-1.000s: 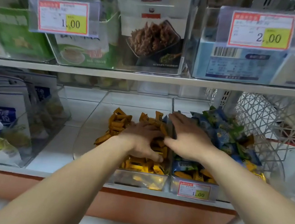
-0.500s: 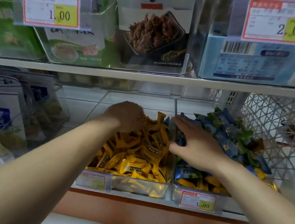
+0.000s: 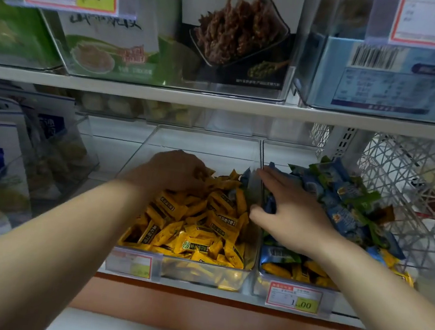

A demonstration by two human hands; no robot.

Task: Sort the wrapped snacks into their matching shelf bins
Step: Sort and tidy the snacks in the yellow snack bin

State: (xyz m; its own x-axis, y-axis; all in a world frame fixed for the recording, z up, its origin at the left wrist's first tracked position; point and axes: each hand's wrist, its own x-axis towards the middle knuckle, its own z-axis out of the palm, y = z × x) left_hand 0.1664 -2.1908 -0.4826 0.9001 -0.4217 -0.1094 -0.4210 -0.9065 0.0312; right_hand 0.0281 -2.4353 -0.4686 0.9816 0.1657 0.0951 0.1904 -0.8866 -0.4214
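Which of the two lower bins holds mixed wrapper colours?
The right bin, under the right hand: its snacks are blue, green and yellow together. The left bin looks almost all yellow.

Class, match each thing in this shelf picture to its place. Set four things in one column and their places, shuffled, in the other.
1 left hand
2 right hand
3 white basket
4 meat snack packet

A on the upper shelf
B on the blue snacks
C far right, beside the blue snacks
D on the yellow snacks

Pairs: 1-D, 2-B, 3-C, 4-A
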